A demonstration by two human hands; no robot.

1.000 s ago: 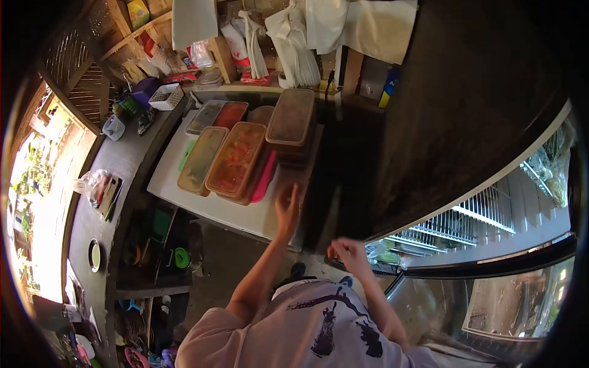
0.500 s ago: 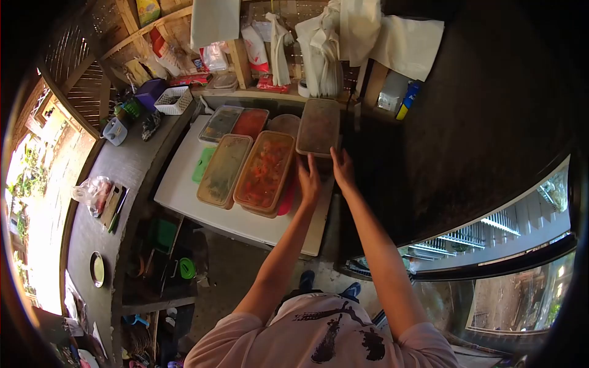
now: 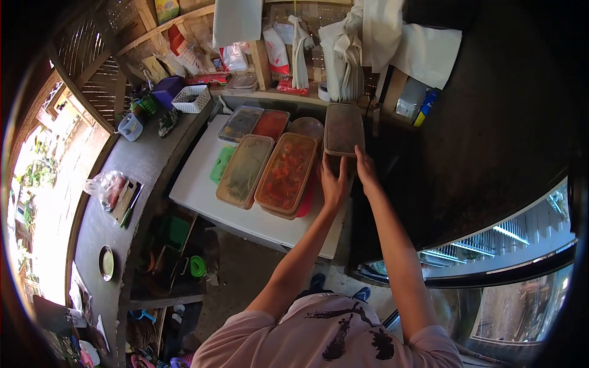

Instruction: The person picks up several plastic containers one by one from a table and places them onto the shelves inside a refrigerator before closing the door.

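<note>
A lidded rectangular plastic food container (image 3: 345, 127) with dark, blurry contents is at the back right corner of the white tabletop (image 3: 202, 193). My left hand (image 3: 334, 183) is at its near left corner, thumb and fingers spread around the edge. At the near right corner, my right hand (image 3: 367, 172) presses its fingers along the side. Both hands grip the near end between them; the fingertips underneath are hidden. Just left stands a container of orange-red chopped food (image 3: 285, 175), and beside it one with pale greenish contents (image 3: 245, 168).
Behind these are a red-lidded box (image 3: 270, 124), a clear-lidded box (image 3: 241, 122) and a round tub (image 3: 307, 127). On the left counter (image 3: 116, 233) lie a knife (image 3: 130, 208), a plastic bag (image 3: 107, 187) and a small plate (image 3: 107, 262). Plastic bags (image 3: 343, 58) hang at the back.
The view has swung a little left, so everything appears farther right. The container has shifted slightly right and away from its neighbour, with both hands staying at its near end.
</note>
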